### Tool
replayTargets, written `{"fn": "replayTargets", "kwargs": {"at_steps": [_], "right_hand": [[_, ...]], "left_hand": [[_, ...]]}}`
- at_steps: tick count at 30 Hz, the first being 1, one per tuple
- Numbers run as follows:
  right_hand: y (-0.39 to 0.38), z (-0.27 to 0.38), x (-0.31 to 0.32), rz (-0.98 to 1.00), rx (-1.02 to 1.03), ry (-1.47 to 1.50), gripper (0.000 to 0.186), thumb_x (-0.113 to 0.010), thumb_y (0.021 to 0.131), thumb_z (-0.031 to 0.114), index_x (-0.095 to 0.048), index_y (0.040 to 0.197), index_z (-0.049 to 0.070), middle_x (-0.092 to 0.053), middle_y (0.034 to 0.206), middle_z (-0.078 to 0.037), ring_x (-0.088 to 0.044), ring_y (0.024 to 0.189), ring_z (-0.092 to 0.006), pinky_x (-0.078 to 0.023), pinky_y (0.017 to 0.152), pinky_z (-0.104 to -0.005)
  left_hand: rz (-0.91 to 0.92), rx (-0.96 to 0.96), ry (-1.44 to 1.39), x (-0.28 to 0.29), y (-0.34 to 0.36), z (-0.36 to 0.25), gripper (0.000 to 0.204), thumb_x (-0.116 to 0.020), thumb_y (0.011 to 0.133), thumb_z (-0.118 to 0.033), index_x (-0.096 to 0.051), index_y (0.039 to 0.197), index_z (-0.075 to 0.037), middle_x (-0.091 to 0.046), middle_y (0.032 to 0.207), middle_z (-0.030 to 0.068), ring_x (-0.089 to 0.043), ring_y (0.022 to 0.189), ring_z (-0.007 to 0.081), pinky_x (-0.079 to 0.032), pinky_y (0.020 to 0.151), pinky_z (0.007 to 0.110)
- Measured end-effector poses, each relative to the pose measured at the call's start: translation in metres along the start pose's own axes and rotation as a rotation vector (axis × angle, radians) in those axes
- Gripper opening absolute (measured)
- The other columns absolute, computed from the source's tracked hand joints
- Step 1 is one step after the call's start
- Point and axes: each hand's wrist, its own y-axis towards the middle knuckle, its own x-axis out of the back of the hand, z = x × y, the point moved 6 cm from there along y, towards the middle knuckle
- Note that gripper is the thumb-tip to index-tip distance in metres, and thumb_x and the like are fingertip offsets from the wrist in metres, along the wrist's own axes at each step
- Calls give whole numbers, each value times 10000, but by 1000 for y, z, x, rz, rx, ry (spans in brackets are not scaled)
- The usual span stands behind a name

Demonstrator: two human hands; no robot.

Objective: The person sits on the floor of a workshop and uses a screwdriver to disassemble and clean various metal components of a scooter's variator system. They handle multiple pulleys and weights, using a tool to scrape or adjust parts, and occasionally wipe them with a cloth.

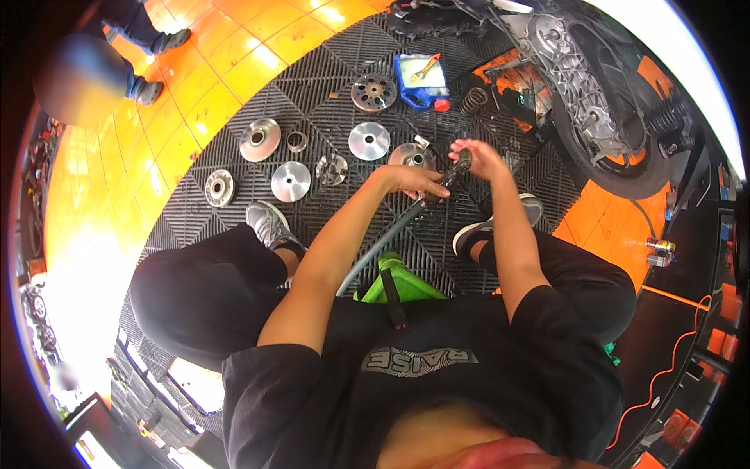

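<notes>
A single head-worn fisheye view looks steeply down from above the seated person's chest, facing forward over the knees. Both hands, the left hand (418,180) and right hand (476,156), sit near the centre, close to the lens. The black grid floor mat (328,117) fills the middle, and the orange tiled floor (234,70) bends toward the rim.

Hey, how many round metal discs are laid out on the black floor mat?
6 clearly: top disc, left disc, middle disc, lower disc, far-left disc, and one disc partly hidden by the left hand. Others may be hidden.
</notes>
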Motion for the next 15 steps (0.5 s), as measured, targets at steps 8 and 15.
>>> {"fn": "replayTargets", "kwargs": {"at_steps": [8,15], "right_hand": [[14,-23,-21,-135,155,386,335,-567,993,239,-558,1236,10,-657,1145,-104,-647,1053,-246,-544,881,-372],[-19,-11,-27,-218,-14,6,747,-625,924,459,-298,1466,61,-588,1216,-205,-595,1114,-383,-460,984,-529]], "left_hand": [[-27,23,-33,0,-5,4,548,-637,882,-562,-544,1132,-83,-575,1123,40,-525,975,125,-487,802,266],[26,50,-76,0,4,7,591,-641,882,-553,-533,1239,-94,-583,1128,16,-502,955,135,-479,836,293]]}}
